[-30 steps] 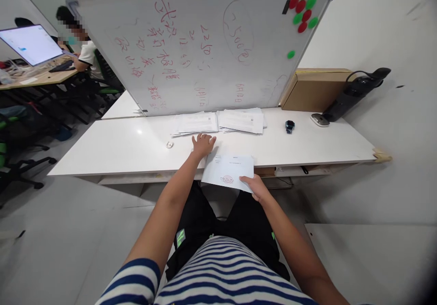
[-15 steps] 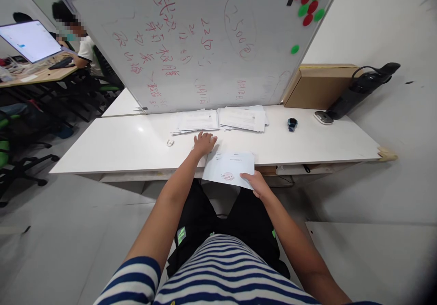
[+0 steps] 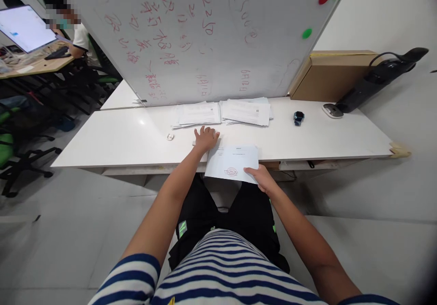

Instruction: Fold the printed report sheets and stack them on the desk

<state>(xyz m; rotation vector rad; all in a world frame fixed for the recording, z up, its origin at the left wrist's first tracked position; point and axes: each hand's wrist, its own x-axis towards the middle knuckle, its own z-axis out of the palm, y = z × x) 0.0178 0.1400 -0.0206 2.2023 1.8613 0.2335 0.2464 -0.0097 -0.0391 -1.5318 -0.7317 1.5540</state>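
Observation:
A sheet of paper point(image 3: 227, 157) with printed lines and a red round stamp reaches over the desk's front edge. My right hand point(image 3: 262, 175) grips its near right corner, thumb on top and the other fingers underneath. Beyond the sheet's far left corner, my left hand point(image 3: 206, 139) is over the desktop with its fingers spread, holding nothing visible. Just past those fingertips lie two stacks of printed papers, a left stack point(image 3: 198, 113) and a right stack point(image 3: 246, 112). A small pale object by my left wrist is mostly covered.
On the white desk point(image 3: 116, 136) lie a small white item point(image 3: 170, 137), a watch point(image 3: 298, 118) and a computer mouse point(image 3: 332, 110). A black bottle-shaped device point(image 3: 375, 82) leans near a cardboard box point(image 3: 332, 77). The whiteboard point(image 3: 218, 36) stands behind. A person sits far left by a monitor point(image 3: 27, 28).
The view has shifted slightly, so the desk items sit a bit higher in the picture. Both hands keep nearly the same pose, and the right still grips the sheet.

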